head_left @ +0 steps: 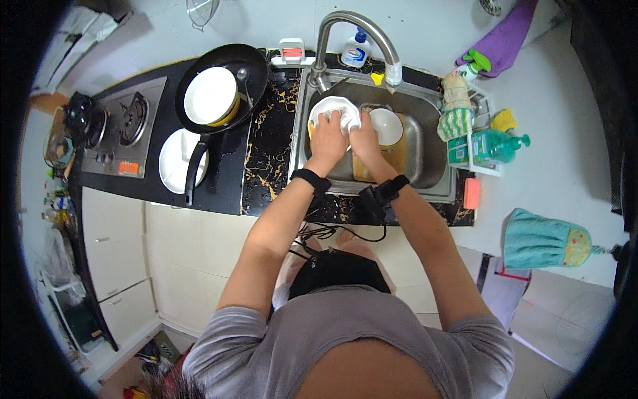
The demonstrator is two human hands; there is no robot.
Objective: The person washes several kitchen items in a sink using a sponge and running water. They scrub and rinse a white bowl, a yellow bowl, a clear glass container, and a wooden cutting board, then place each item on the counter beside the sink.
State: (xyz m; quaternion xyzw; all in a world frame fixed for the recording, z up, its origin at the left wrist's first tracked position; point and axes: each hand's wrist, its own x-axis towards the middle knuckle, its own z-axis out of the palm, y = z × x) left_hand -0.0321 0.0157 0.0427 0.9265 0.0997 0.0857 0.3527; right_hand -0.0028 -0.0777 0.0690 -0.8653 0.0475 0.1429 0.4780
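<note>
A white bowl (324, 104) with an angular rim is held over the left part of the steel sink (433, 164). My right hand (366, 142) grips the bowl's right rim. The fingers of my left hand (329, 137) reach inside and press on what looks like a crumpled pale cloth (345, 118); the fingertips are partly hidden. Just right of my hands, a second white bowl (388, 125) stands in the sink. Beneath it lies a wooden cutting board (396, 163), partly covered by my right hand. The faucet (356, 17) arches above, and no water can be made out.
Left of the sink, a black frying pan (254, 65) holds a white bowl (210, 95) and a spoon (242, 76). Its handle crosses a divided white plate (172, 167). A gas stove (127, 124) lies farther left. A soap bottle (356, 50) and a bottle rack (486, 169) flank the sink.
</note>
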